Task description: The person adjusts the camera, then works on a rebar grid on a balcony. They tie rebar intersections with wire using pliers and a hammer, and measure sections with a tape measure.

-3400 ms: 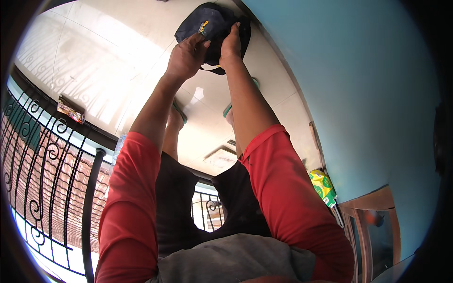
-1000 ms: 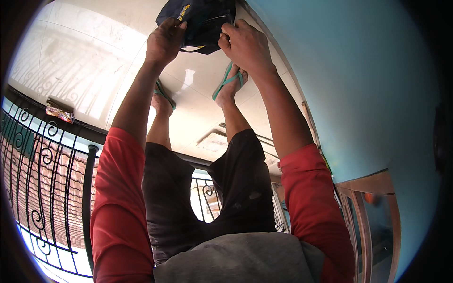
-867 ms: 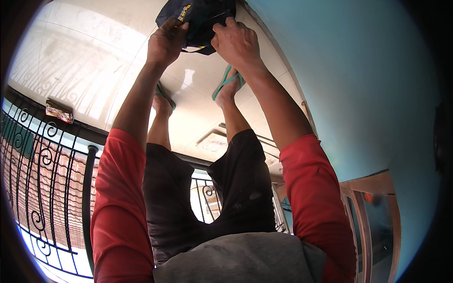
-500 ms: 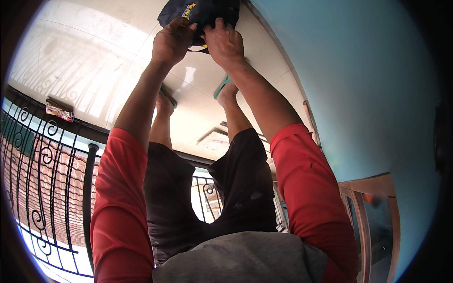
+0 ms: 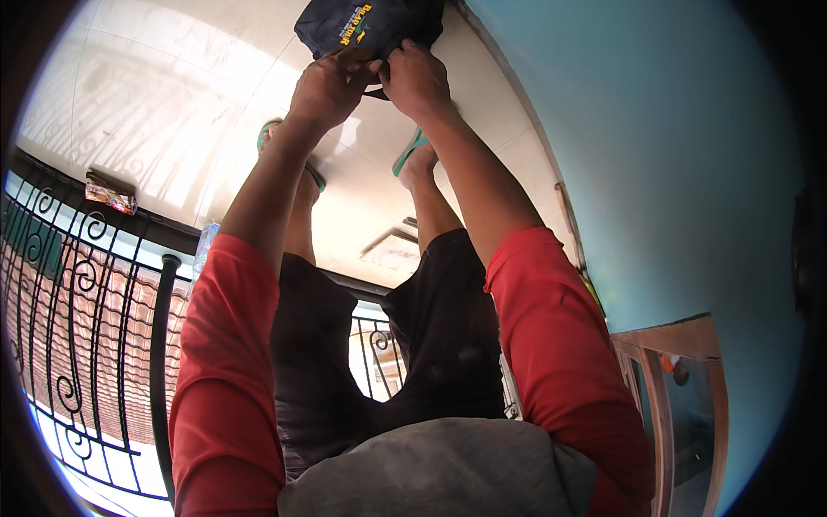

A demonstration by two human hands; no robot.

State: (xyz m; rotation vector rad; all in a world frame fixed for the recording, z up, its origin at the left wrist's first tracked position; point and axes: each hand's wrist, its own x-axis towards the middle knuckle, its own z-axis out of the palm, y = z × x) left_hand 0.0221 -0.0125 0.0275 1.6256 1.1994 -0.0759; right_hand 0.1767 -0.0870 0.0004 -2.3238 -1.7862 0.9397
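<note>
Drawn closer together, hands (image 5: 327,89) (image 5: 417,82) pinch the dark bag (image 5: 396,26); its top's cut off.

Floored in pale, glossy tiles (image 5: 366,220), washed with bright sunlight (image 5: 194,56) toward the far left and streaked there with curving shadows (image 5: 86,112). Bounded on the right by a smooth light-blue wall (image 5: 655,172). Fenced along the left by a black railing (image 5: 160,370) with spiral scrolls, opening onto a ridged reddish roof (image 5: 129,353). Fitted at near right with a brown wooden frame (image 5: 663,340) around glass (image 5: 696,431).
</note>
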